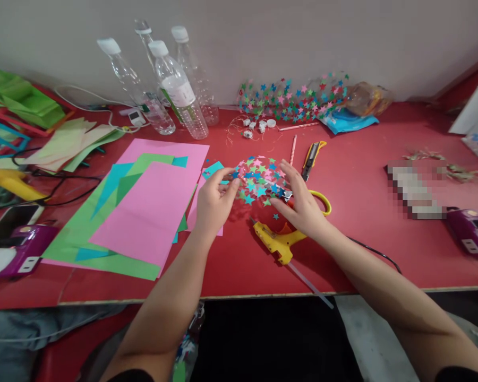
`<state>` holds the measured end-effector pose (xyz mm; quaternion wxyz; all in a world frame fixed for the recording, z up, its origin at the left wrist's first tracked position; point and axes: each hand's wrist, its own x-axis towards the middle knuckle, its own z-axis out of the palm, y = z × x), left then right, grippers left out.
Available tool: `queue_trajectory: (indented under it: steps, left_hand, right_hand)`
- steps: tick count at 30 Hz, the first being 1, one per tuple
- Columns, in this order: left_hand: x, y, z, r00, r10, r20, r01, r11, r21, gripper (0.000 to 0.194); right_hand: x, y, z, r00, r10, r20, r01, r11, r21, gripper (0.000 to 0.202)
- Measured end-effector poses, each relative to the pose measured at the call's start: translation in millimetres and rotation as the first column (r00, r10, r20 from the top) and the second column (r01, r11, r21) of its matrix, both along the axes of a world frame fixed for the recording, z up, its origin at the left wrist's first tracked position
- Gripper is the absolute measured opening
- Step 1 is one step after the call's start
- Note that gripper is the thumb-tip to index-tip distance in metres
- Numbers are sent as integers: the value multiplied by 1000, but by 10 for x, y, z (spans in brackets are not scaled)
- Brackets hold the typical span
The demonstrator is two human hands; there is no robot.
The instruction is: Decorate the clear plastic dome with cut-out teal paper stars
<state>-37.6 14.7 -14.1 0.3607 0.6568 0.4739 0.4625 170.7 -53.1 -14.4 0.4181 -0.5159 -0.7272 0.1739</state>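
A clear plastic cylinder covered with colourful paper stars (259, 178), like a cut piece of bottle, lies on its side between my hands. My left hand (215, 201) has thumb and fingers closed on its left end. At the right end, my right hand (305, 204) is spread, thumb and fingers apart beside the rim; whether the fingertips touch it is unclear. Just below lies a yellow glue gun (276, 241) with a glue stick out of its back. Yellow-handled scissors (322, 201) lie partly hidden behind my right hand. One loose blue star (276, 216) rests near the glue gun.
Pink, green and blue paper sheets (143, 207) cover the left of the red table (382, 175). Several clear bottles (179, 90) stand at the back. Another star-covered plastic cylinder (292, 98) lies by the wall. A box cutter (311, 159) and striped straw (293, 148) lie behind my right hand.
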Motion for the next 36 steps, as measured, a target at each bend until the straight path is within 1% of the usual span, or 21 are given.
queue_trajectory:
  steps: [2, 4, 6, 7, 8, 9, 10, 12, 14, 15, 16, 18, 19, 20, 22, 23, 24, 26, 29, 33, 36]
  left_hand:
    - [8, -23, 20, 1000, 7, 16, -6, 999, -48, 26]
    - [14, -35, 43, 1000, -3, 26, 6, 995, -102, 27]
    - [19, -42, 70, 1000, -7, 28, 11, 991, -137, 25]
    - [22, -45, 84, 1000, -5, 27, 9, 989, -147, 24]
    - [23, -47, 96, 1000, 1, 24, 3, 987, -158, 23]
    - [23, -50, 106, 1000, 10, 16, -7, 986, -168, 23]
    - [21, -52, 113, 1000, 20, -1, -20, 984, -175, 23]
    - [11, -54, 115, 998, 40, -56, -49, 985, -168, 24]
    - [-7, -51, 110, 990, 54, -133, -70, 990, -124, 25]
    - [-19, -48, 109, 982, 64, -177, -80, 993, -85, 24]
    - [-31, -44, 111, 972, 84, -219, -93, 995, -30, 22]
    - [-57, -37, 130, 957, 126, -263, -97, 988, 121, 15]
    - [-69, -36, 146, 957, 126, -261, -74, 977, 200, 11]
    - [-79, -39, 165, 963, 102, -249, -33, 963, 267, 9]
    - [-88, -54, 204, 972, -1, -237, 89, 928, 361, 9]
    - [-86, -66, 218, 966, -53, -254, 152, 909, 387, 10]
    - [-79, -79, 227, 954, -91, -286, 206, 891, 405, 11]
    - [-58, -104, 224, 923, -121, -365, 281, 861, 424, 15]
    - [-26, -124, 182, 890, -106, -443, 317, 842, 436, 22]
    - [-15, -119, 133, 876, -95, -473, 332, 830, 449, 22]
    - [-22, -109, 131, 872, -96, -481, 337, 830, 445, 20]
  right_hand:
    - [31, 26, -11, 999, -31, 16, 30, 999, 33, 61]
    - [73, 37, 20, 997, -82, 13, 81, 994, 77, 58]
    - [120, 28, 86, 988, -151, -12, 151, 980, 132, 46]
    - [145, 19, 124, 983, -182, -23, 183, 973, 143, 34]
    - [170, 8, 160, 980, -200, -19, 201, 970, 134, 20]
    - [193, -3, 190, 980, -200, 4, 198, 974, 105, 10]
    - [213, -12, 210, 984, -169, 50, 166, 984, 57, 15]
    - [234, -26, 221, 981, -51, 187, 64, 996, -64, 25]
    - [226, -34, 199, 953, 45, 300, -3, 990, -139, 24]
    - [211, -40, 184, 943, 60, 328, -11, 988, -151, 23]
    - [193, -47, 173, 942, 51, 333, -3, 990, -143, 22]
    - [151, -69, 167, 959, -21, 282, 43, 996, -72, 24]
    - [132, -84, 172, 968, -60, 244, 67, 998, -21, 25]
    - [114, -99, 182, 973, -91, 212, 85, 996, 36, 24]
    - [79, -125, 202, 973, -119, 199, 88, 984, 154, 18]
    - [59, -133, 208, 968, -114, 225, 69, 977, 201, 13]
    - [37, -138, 209, 958, -103, 267, 39, 972, 234, 11]
    - [-15, -134, 198, 926, -77, 369, -25, 964, 263, 16]
    - [-96, -110, 170, 874, -51, 483, -80, 966, 246, 23]
    - [-161, -76, 156, 838, -77, 540, -47, 976, 211, 27]
    - [-172, -63, 149, 828, -109, 550, -30, 971, 237, 26]
